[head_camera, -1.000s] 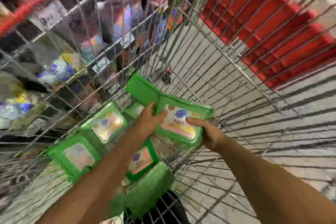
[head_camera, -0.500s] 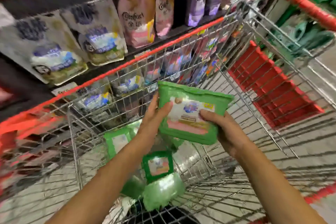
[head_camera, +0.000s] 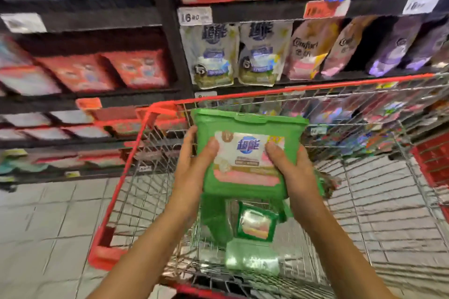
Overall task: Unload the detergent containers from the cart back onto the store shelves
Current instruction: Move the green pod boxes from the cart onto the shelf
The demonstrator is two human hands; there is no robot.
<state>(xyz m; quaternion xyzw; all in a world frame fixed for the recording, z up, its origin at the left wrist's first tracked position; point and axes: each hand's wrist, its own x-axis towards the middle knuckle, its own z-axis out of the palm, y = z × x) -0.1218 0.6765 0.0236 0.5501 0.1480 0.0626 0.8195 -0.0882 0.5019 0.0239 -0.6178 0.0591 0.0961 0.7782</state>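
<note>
A green detergent container point(head_camera: 247, 126) with a white and pink label is held up above the wire cart point(head_camera: 136, 153), lid edge toward the shelves. My left hand point(head_camera: 192, 165) grips its left side, thumb on the label. On the right side my right hand point(head_camera: 289, 167) holds it the same way. Down in the cart lie more green containers point(head_camera: 257, 224), one with its label up and a paler one point(head_camera: 251, 260) nearer me.
Dark store shelves point(head_camera: 170, 51) stand just beyond the cart, filled with white pouches point(head_camera: 211, 56), pink and purple pouches point(head_camera: 340, 48) and red packs point(head_camera: 136, 68). The cart's red rim point(head_camera: 291, 91) lies between me and the shelves. Grey tiled floor point(head_camera: 48, 221) to the left.
Both hands lifted the green container out of the cart and raised it toward the shelves. The view tilted up from the cart floor to the shelving.
</note>
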